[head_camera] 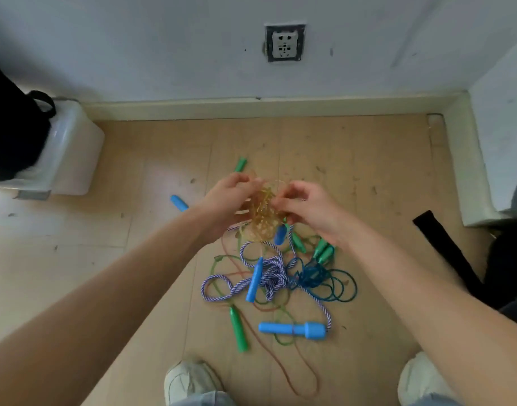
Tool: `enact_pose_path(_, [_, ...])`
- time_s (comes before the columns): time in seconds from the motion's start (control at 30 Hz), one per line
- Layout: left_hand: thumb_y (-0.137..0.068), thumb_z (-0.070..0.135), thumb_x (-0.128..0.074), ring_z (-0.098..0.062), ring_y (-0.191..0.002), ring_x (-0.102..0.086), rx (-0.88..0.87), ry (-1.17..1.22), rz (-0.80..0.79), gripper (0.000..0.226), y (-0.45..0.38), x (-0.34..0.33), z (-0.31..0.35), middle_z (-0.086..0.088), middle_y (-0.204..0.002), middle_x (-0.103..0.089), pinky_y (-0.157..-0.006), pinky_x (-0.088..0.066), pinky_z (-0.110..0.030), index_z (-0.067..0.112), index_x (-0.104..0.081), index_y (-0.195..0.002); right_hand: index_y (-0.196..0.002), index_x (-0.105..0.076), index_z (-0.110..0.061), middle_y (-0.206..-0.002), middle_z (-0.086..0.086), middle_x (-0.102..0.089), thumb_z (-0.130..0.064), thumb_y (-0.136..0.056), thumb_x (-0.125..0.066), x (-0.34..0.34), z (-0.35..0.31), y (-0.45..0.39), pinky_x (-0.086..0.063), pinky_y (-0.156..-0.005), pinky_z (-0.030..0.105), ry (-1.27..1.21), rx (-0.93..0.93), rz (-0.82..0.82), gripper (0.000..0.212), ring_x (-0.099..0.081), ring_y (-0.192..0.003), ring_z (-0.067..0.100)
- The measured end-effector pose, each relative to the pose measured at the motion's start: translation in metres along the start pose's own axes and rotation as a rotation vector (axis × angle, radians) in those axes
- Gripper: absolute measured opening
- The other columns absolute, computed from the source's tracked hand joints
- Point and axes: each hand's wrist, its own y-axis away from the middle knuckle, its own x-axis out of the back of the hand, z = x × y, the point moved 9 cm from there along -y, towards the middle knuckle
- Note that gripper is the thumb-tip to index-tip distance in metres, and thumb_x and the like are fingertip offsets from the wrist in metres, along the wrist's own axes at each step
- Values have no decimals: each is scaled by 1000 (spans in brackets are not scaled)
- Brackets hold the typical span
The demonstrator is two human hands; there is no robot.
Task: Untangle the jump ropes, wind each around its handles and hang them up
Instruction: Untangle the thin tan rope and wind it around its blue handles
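My left hand [226, 197] and my right hand [307, 205] hold up a tangled clump of yellow-amber rope [261, 213], fingers pinching its strands from either side. Below on the floor lies a knot of other ropes: a blue-and-white braided rope [273, 273] ending at a big blue handle [293, 329], a teal rope [324, 281], a thin green rope and a reddish rope [283, 373]. Green handles lie at the front [238, 328], right [324, 253] and far [240, 164]. Blue handles lie in the knot [254, 279] and to the left [179, 203].
A white plastic bin [72, 153] with a black bag [11, 127] on it stands at the left. A black strap [444, 244] lies at the right by a wall corner. A wall socket [285, 42] sits above the baseboard. My shoes [189, 382] are near the bottom edge.
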Motion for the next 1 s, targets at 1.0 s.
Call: enact_pose_path(1.0, [-95, 20, -49, -10, -45, -61, -618, 58, -24, 15, 273, -35, 87, 4, -58, -63, -46, -52, -18, 13, -51, -82, -74, -56, -13, -78, 2, -59, 3, -82, -63, -29, -134, 279, -42, -48, 19, 474, 604, 100, 19, -58, -57, 10])
